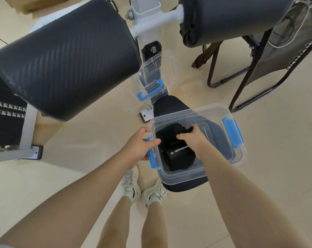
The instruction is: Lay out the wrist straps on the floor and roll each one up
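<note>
A clear plastic box (223,111) with blue latches rests on a black padded seat. Inside lie black wrist straps (176,156), one showing a label with a yellow mark. My left hand (142,144) grips the box's left rim at the blue latch, thumb over the edge. My right hand (192,136) reaches into the box and its fingers curl round the black strap fabric near the top of the pile.
The box's clear lid (150,83) with a blue clip leans against the white machine frame behind the seat. A large black roller pad (66,58) hangs at the left, another (232,18) at the upper right. A folding chair (259,68) stands right. My feet (142,188) are on the beige tile floor.
</note>
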